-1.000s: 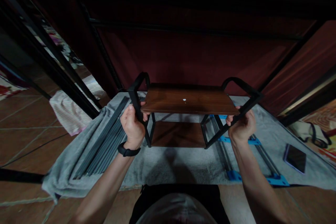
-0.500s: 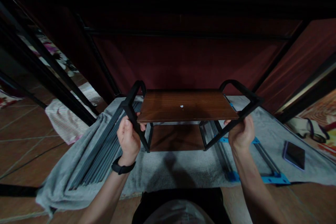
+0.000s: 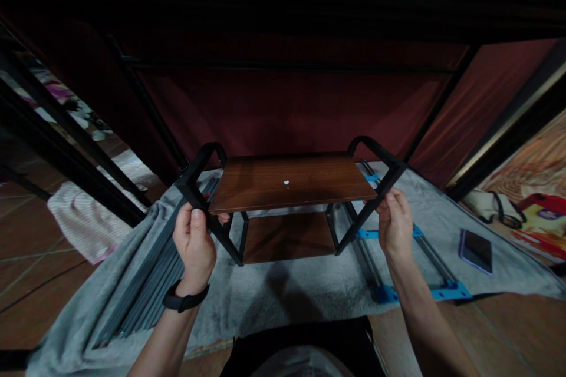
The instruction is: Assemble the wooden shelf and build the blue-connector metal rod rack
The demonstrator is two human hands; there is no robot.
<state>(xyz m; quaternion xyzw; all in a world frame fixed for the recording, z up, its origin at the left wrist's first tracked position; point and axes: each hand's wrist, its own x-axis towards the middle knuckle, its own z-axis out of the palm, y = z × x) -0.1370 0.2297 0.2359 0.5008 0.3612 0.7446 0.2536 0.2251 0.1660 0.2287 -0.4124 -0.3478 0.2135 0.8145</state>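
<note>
Two-tier rack (image 3: 265,184), centre of frame, carried between both hands. Nearest, bottom centre: the wearer's dark-clothed lap (image 3: 256,339), squared to the rack, which likely keeps the reach even.

Left hand (image 3: 194,244), lower left of centre, black wristband (image 3: 184,301) below it: grip closed round the black side frame, thumb facing the camera, fingers tucked behind by the upper board (image 3: 318,179). Right hand (image 3: 395,227), right of centre: grip closed on the opposite side frame. One hold per end probably keeps it level. Lower board (image 3: 289,238) sits just above the grey blanket (image 3: 216,309) in view; cannot tell whether the rack bears on it. Blanket presumably guards against scratches.

Left of centre, grey rods (image 3: 141,297) lie side by side, perhaps bundled to save room. Right, blue-bracketed rails (image 3: 435,258) lie flat, partly behind the right forearm. Phone (image 3: 476,250) further right, well apart from the rack, seemingly out of the way.

Beyond, upper centre: dark red panel (image 3: 287,106).
</note>
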